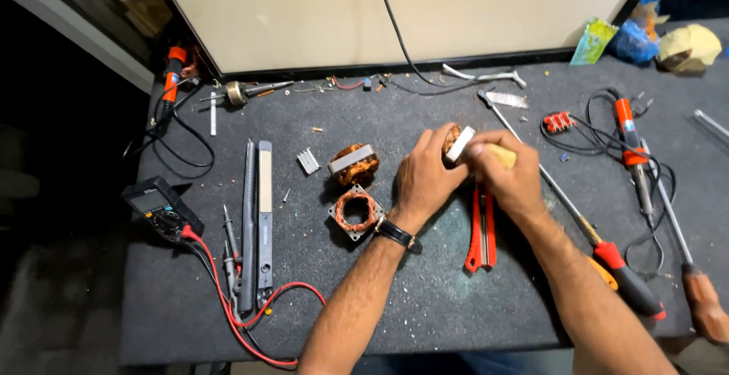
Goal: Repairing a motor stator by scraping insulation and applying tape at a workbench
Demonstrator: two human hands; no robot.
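Note:
My left hand (424, 179) grips a small copper-wound coil with a white metal core (457, 143), held above the dark work mat (456, 299). My right hand (507, 176) is closed around a pale yellowish tool handle (503, 155) pressed against that coil. A black watch sits on my left wrist (396, 233). Left of my hands lie a second copper coil with a metal band (354, 164) and a square metal frame holding a copper winding (355, 212). A small finned metal piece (307, 161) lies further left.
An orange utility knife (481, 237) lies under my right forearm. Long screwdrivers (607, 253) and an orange soldering iron with cable (629, 136) are at right. A multimeter with red and black leads (161, 209) and two long grey bars (257, 223) lie at left.

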